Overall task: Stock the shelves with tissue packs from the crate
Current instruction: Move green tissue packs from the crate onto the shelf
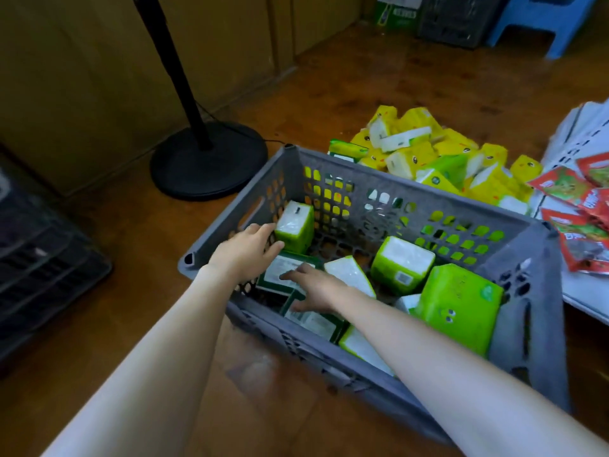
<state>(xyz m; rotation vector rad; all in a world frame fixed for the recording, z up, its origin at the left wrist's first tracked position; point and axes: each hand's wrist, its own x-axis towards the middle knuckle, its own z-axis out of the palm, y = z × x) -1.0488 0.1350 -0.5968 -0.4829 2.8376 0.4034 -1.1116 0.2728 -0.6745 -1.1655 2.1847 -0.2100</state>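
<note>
Grey perforated plastic crate (534,311) on brown floor (329,77), part-filled with loose tissue packs (349,275) in bright green wrap with white ends, lying at mixed angles.
- Upright green pack (294,227) in far-left corner, white end up.
- Tilted green pack (402,263) mid-crate, barcode on its side.
- Large green pack (461,313) leaning at right wall, cartoon eyes printed on its face.
- Two flat packs with dark green borders and white labels at left: labelled pack (273,280) and, closer to the near wall, second labelled pack (313,321).

Left hand (245,252): released, fingers extended and spread. Fingertips against left face of upright green pack, thumb at its lower front edge. No closed grip seen.

Right hand (316,286): palm down, fingers straight and splayed, resting across labelled pack with thumb toward second labelled pack. Nothing grasped.

Both forearms crossing near rim of crate.

Surroundings:
- Behind far wall: heap of yellow and green packs (428,150) on floor, partly visible through wall holes.
- Right: red snack packets (576,206) on white flat surface (586,291).
- Left: round black fan base (209,159) with pole, just beside crate corner.
- Left edge: black crate (39,258).
- Far right: blue plastic stool (540,24).
</note>
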